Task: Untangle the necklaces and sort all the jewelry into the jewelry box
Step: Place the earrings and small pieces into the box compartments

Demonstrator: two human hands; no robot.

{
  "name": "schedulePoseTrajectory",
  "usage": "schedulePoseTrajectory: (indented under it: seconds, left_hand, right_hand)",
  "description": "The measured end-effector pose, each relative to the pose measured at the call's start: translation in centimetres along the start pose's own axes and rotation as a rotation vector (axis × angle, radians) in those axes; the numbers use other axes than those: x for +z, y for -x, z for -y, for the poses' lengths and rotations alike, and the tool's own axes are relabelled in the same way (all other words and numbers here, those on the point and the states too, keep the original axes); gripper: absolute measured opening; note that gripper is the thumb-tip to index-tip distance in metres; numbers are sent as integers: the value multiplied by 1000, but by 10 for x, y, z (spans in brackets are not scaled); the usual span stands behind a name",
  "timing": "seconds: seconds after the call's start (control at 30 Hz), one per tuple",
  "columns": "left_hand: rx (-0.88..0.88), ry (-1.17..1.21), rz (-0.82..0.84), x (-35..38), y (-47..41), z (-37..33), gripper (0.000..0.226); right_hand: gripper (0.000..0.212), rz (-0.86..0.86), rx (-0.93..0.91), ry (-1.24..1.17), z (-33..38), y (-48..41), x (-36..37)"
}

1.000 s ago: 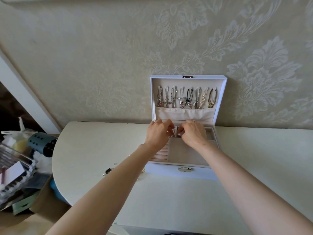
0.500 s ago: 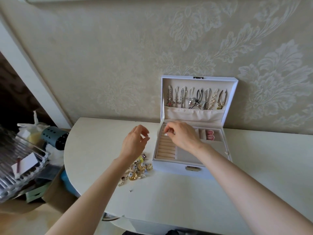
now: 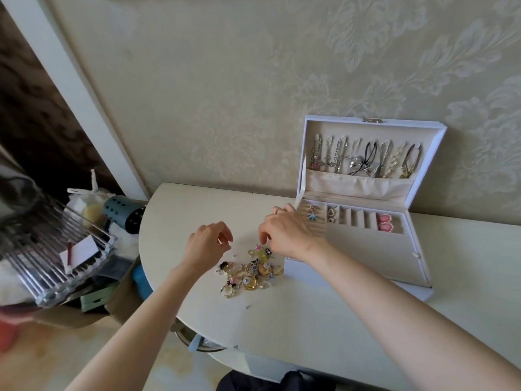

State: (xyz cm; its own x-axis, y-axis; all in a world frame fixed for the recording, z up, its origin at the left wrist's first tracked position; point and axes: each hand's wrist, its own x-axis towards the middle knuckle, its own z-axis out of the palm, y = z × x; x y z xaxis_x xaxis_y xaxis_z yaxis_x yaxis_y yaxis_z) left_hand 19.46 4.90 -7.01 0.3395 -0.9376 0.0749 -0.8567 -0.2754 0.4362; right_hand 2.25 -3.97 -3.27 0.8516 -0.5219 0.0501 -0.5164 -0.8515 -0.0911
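A white jewelry box (image 3: 363, 277) stands open against the wall, several necklaces (image 3: 366, 160) hanging in its lid. Its tray holds a blue flower piece (image 3: 312, 216), a small pair of earrings (image 3: 331, 215) and pink earrings (image 3: 384, 222). A heap of rings and earrings (image 3: 248, 273) lies on the table left of the box. My left hand (image 3: 208, 244) hovers over the heap's left side, fingers loosely curled, holding nothing I can see. My right hand (image 3: 287, 234) hangs over the heap's top edge, fingertips pointing down; whether they pinch anything is hidden.
The pale rounded table (image 3: 282, 320) ends at a curved edge on the left. Beyond it sit a clear rack (image 3: 50, 249), a dark green cylinder (image 3: 124, 215) and bags. A tiny loose piece (image 3: 247, 307) lies in front of the heap. Patterned wall behind.
Both hands left the box tray and moved left to the jewelry heap. The view swung left, so the box now sits at the right.
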Motion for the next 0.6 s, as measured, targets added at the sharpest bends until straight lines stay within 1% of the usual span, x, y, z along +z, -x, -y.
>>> schedulePoseTrajectory:
  seconds: [0.27,0.37,0.53,0.6]
  left_hand:
    - [-39,3,84,-2,7,15,10]
    - [-59,14,118,-6,10,20,12]
    - [-16,39,266,-13,14,29,14]
    - [2,49,301,-13,16,29,17]
  right_hand:
    - [25,141,51,49,8,-9,3]
    - [24,156,63,55,8,-11,6]
    - [24,164,72,75,9,-13,9]
    - [24,168,88,78,9,-13,10]
